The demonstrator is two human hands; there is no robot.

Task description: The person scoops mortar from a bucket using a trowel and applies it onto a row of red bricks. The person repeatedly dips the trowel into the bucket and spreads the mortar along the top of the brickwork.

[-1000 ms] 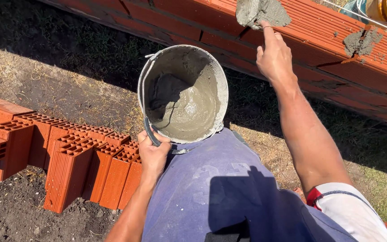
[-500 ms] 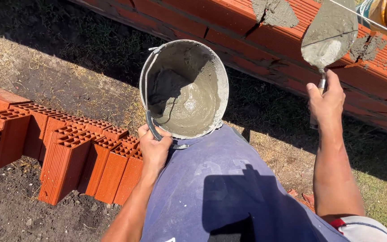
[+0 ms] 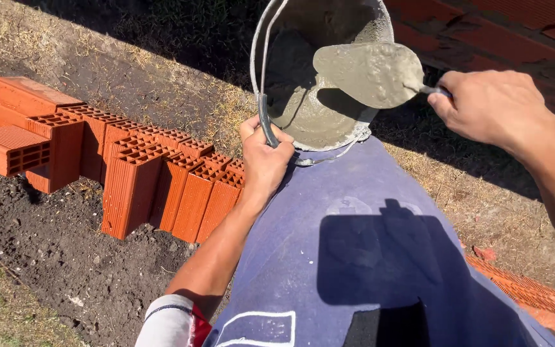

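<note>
My left hand (image 3: 264,160) grips the rim and wire handle of a grey bucket (image 3: 271,38) holding wet mortar (image 3: 309,109). The bucket rests against my thigh in blue trousers (image 3: 354,244). My right hand (image 3: 493,106) holds a trowel (image 3: 370,74) by its handle. Its blade, coated in grey mortar, lies flat over the bucket's mouth, just above the mix inside.
A row of hollow red clay bricks (image 3: 130,167) stands on bare soil (image 3: 65,257) to the left. A red brick wall (image 3: 521,32) with mortar smears runs across the top right. More red brick (image 3: 528,295) lies at the lower right. Dry grass borders the dirt.
My right hand has brought the trowel down from the wall to the bucket's mouth. The view has dropped and closed in on the bucket. My left hand keeps its grip.
</note>
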